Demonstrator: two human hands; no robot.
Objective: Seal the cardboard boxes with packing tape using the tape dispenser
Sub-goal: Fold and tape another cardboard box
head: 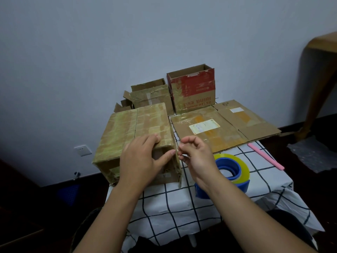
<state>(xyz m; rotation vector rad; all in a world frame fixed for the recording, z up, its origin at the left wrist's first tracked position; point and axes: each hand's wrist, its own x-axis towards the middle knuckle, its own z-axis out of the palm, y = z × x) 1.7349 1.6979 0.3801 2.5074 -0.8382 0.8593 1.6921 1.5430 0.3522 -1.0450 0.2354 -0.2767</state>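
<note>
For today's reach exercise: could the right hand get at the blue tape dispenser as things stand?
Probably yes. The right hand hovers just beside the tape dispenser, which lies on the checked cloth with nothing between them.

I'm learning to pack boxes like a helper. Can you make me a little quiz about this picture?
1. True or false: the tape dispenser is in the person's right hand.
2. Which box has red on its side? A) the taped box under the left hand B) the open box at the back C) the flattened cardboard
3. Fill in: the pink stick lies on the checked ____.

Key
1. False. It sits on the tablecloth, beside the right wrist.
2. B
3. tablecloth
</note>
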